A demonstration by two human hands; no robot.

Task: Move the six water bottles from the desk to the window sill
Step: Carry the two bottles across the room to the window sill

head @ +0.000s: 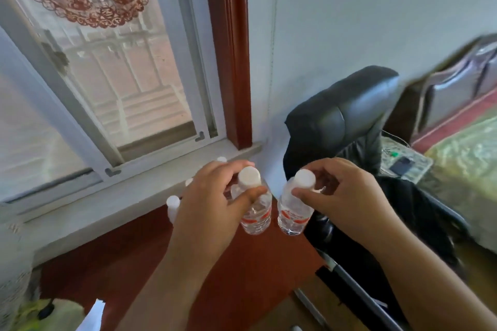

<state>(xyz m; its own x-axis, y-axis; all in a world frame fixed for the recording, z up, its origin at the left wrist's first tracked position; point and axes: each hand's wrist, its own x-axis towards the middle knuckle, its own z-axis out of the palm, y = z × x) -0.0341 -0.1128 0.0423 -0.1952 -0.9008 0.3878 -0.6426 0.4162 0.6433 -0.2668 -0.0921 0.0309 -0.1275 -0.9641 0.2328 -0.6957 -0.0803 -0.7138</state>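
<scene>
My left hand (212, 204) grips a clear water bottle (256, 216) with a white cap and red label by its neck. Beside it, my right hand (341, 196) pinches the neck of a second, matching bottle (293, 215). Both bottles hang upright, side by side, above the red-brown desk (242, 271), close to the pale window sill (129, 196). White caps of other bottles peek out behind my left hand: one cap (173, 201) at its left edge, another cap (222, 159) farther back on the sill. Their bodies are hidden.
A black office chair (347, 115) stands right of the desk, close to my right hand. The window's sliding frame (113, 158) and a red-brown wooden post (236, 62) rise behind the sill. A bed with a green cover (462, 158) lies at far right.
</scene>
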